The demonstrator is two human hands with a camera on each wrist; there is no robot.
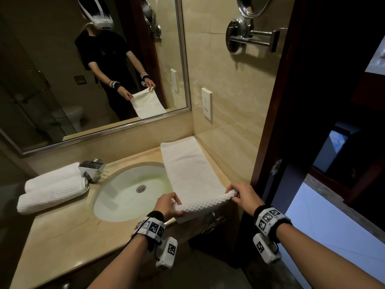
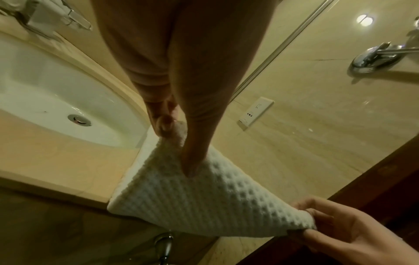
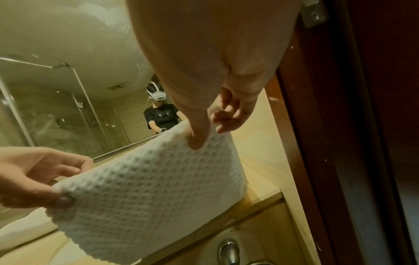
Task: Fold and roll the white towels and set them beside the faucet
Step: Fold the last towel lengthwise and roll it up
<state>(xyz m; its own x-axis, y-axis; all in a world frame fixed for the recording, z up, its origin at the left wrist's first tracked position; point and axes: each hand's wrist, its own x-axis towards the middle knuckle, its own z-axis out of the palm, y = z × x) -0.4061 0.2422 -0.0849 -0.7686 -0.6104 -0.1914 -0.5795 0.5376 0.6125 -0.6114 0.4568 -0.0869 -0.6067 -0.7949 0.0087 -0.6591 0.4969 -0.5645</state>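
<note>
Both wrists wear marker-covered bands; ahead of them the left hand (image 1: 168, 202) and right hand (image 1: 242, 191) each pinch a near corner of the folded white waffle-weave towel (image 1: 190, 170), thumb on top, fingers beneath. It lies lengthwise on the beige stone countertop (image 1: 62, 232), right of the oval white sink (image 1: 133, 190), its near end lifted at the counter edge. Soft and light, it should roll easily if both corners stay level. Two rolled white towels (image 1: 54, 188) already sit by the chrome faucet (image 1: 91, 170); the tiled wall (image 1: 231, 101) crowds the right side, open counter lies left
</note>
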